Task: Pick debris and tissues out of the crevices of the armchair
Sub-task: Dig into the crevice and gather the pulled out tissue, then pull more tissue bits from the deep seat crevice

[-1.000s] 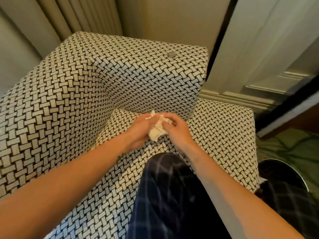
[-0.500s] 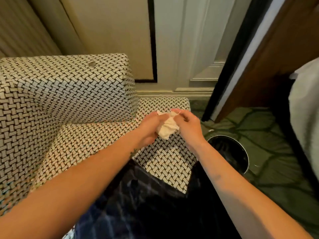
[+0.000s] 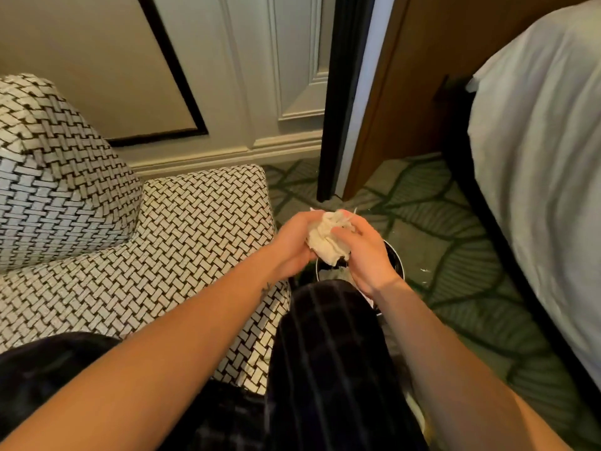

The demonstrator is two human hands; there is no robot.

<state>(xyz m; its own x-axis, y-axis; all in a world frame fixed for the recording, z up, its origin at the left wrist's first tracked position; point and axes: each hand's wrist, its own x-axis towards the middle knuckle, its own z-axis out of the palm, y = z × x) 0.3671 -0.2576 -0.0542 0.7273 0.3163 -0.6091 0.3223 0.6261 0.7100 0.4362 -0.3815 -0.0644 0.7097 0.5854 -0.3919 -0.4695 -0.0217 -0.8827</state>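
Two hands, left hand (image 3: pixel 292 244) and right hand (image 3: pixel 366 255), hold one tissue wad (image 3: pixel 327 239).

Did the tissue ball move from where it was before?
Yes. The tissue ball went rightward, off the armchair seat, and is now held above the black bin beside it.

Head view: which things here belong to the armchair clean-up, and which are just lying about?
In the job: tissue wad, gripped by the left hand and the right hand; armchair; bin beneath the hands.
Lying about: bed with white sheet; green carpet; brown wooden panel.
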